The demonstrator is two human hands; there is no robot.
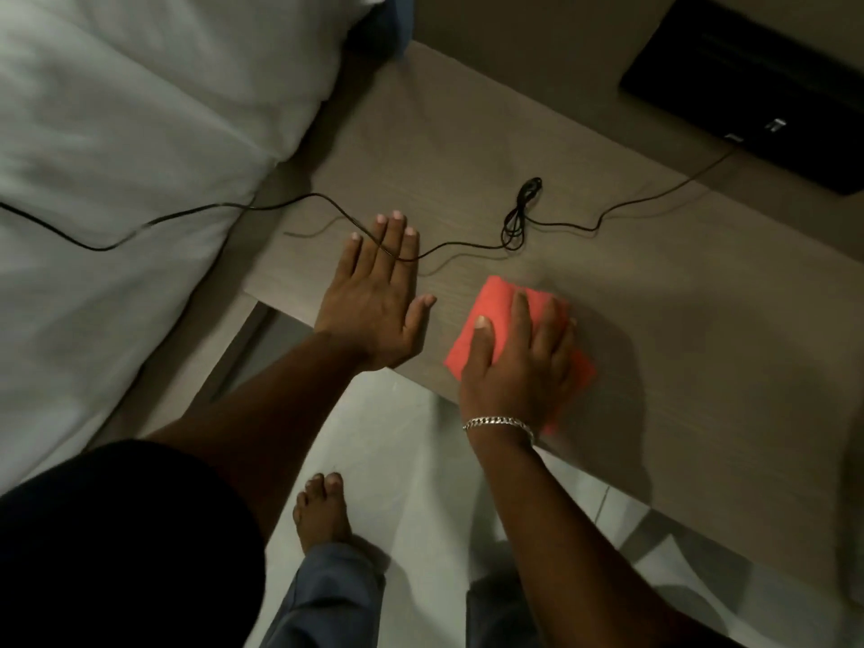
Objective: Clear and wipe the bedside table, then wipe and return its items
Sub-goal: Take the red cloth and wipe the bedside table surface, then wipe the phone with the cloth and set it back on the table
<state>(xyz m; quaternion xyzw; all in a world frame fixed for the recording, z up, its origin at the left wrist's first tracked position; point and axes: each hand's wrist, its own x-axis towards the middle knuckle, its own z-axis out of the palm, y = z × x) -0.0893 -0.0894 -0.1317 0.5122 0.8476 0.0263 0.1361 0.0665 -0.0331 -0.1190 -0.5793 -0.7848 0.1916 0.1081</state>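
The bedside table (678, 282) is a long wood-grain top beside the bed. My right hand (519, 362) presses flat on a folded orange cloth (495, 306) near the table's front edge. My left hand (378, 292) lies flat on the table's near left corner, fingers spread, holding nothing. A thin black cable (467, 247) runs across the top under my left fingertips, with a coiled bundle (521, 215) in the middle.
A white-sheeted bed (117, 156) fills the left side, with the cable trailing onto it. A black device (757, 81) is at the back right, where the cable plugs in. My bare foot (322, 512) stands on the pale floor below the table's edge.
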